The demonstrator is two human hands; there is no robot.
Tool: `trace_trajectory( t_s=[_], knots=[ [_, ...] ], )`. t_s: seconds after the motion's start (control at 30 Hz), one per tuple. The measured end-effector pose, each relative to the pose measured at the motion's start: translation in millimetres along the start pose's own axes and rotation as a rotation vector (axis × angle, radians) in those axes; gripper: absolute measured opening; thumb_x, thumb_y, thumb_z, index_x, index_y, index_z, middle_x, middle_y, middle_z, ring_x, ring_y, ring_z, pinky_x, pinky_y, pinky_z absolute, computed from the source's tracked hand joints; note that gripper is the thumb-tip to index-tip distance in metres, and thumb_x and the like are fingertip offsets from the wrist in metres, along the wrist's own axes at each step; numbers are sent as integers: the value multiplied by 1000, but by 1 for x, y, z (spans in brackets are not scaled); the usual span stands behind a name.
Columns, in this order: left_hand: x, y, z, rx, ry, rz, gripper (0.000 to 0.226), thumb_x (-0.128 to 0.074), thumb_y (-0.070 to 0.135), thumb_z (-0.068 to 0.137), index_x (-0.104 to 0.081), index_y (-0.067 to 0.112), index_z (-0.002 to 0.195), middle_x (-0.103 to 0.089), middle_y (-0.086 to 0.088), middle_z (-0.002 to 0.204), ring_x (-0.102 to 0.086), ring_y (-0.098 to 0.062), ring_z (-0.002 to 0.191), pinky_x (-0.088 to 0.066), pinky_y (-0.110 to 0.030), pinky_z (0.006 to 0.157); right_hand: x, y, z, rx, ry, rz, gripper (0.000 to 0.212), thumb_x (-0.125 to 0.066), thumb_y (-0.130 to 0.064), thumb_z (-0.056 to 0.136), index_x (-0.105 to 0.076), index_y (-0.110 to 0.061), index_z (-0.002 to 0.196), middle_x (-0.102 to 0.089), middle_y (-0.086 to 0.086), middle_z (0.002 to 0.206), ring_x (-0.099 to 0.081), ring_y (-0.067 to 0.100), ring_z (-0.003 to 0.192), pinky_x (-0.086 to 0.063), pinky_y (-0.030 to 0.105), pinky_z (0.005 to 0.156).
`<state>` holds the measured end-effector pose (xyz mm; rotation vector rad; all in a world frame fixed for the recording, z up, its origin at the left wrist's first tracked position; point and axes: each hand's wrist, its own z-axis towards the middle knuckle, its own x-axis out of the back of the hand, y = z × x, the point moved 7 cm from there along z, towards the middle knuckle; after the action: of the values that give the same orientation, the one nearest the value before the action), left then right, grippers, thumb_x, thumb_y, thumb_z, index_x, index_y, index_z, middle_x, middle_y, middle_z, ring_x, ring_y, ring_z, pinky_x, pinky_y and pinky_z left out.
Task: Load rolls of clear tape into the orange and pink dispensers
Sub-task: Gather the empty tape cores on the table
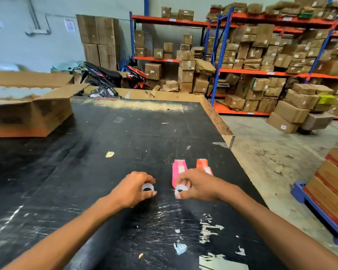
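Two clear rolls, left hand (134,189) clamped on one tape roll (147,187), right hand (196,185) clamped on the other roll (180,190), half hiding the pink dispenser (179,169) and the orange dispenser (203,166) at lower centre of the worktop (125,137).

Even, diffuse overhead lighting; no hard shadows. Soft glare streaks the worn black tabletop (109,145) along its far edge and near the bottom centre. Motion blur smears the open cardboard box (29,110) at left and softens the shelving (261,73). Wide-angle distortion bows straight lines toward the frame's edges.
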<state>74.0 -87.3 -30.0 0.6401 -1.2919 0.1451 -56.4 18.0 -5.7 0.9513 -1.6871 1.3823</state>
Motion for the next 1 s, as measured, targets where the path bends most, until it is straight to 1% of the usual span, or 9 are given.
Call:
trace_trajectory(
  t_s=[0.1, 0.17, 0.3, 0.43, 0.5, 0.6, 0.7, 0.87, 1.0],
  knots=[
    [21, -34, -14, 68, 34, 37, 38, -66, 36, 85, -66, 16, 118, -70, -1, 121, -63, -19, 112, -46, -27, 92, -5, -32, 31, 62, -8, -5, 31, -74, -30, 79, -66, -16, 105, -62, -2, 92, -60, 16, 85, -51, 35, 82],
    [30, -49, -19, 99, 52, 48, 39, -66, 36, 85, -65, 16, 119, -69, -1, 122, -62, -21, 114, -46, -29, 93, -8, -45, 51, 72, 4, -26, 32, -75, -30, 78, -65, -16, 106, -61, -1, 94, -61, 18, 88, -51, 36, 82],
    [33, -63, -17, 133, 74, 50, 38, -64, 33, 86, -64, 16, 120, -68, -4, 123, -61, -24, 114, -47, -31, 93, -15, -47, 83, 13, 23, -123, 41, -74, -29, 78, -62, -17, 115, -63, 8, 118, -59, 27, 108, -50, 37, 89],
    [20, -69, -3, 151, 38, 13, 41, -64, 31, 85, -61, 15, 124, -66, -6, 126, -60, -26, 117, -49, -37, 96, -21, -35, 100, -82, 23, -189, 46, -73, -27, 79, -59, -16, 122, -59, 12, 129, -57, 33, 116, -49, 40, 94],
    [11, -69, 5, 149, 14, -1, 43, -64, 30, 85, -60, 15, 125, -67, -8, 126, -60, -28, 117, -50, -37, 95, -23, -32, 103, -110, 30, -219, 46, -71, -26, 80, -58, -15, 122, -57, 15, 130, -56, 36, 117, -49, 39, 93],
    [-1, -69, 16, 138, -21, -29, 42, -65, 29, 83, -60, 14, 123, -68, -9, 123, -61, -30, 115, -51, -39, 92, -27, -29, 106, -124, 34, -266, 45, -69, -26, 81, -56, -16, 123, -56, 17, 129, -56, 37, 114, -48, 38, 87],
    [-8, -70, 21, 151, -53, -35, 46, -66, 29, 82, -58, 15, 125, -67, -10, 125, -60, -31, 116, -50, -40, 93, -32, -27, 106, -126, 14, -274, 48, -69, -25, 82, -55, -16, 126, -55, 17, 131, -56, 38, 116, -48, 40, 88],
    [-10, -79, 26, 175, -28, -44, 51, -67, 32, 83, -54, 17, 131, -63, -10, 132, -56, -31, 122, -48, -41, 97, -35, -27, 107, -111, 11, -261, 47, -68, -23, 82, -54, -16, 127, -54, 18, 132, -56, 39, 115, -49, 41, 89],
    [-11, -77, 26, 182, -27, -56, 59, -69, 34, 81, -50, 16, 135, -60, -10, 135, -55, -29, 124, -48, -40, 98, -33, -30, 105, -101, -7, -264, 49, -69, -25, 82, -54, -16, 128, -54, 17, 132, -55, 38, 116, -49, 40, 90]
  ],
)
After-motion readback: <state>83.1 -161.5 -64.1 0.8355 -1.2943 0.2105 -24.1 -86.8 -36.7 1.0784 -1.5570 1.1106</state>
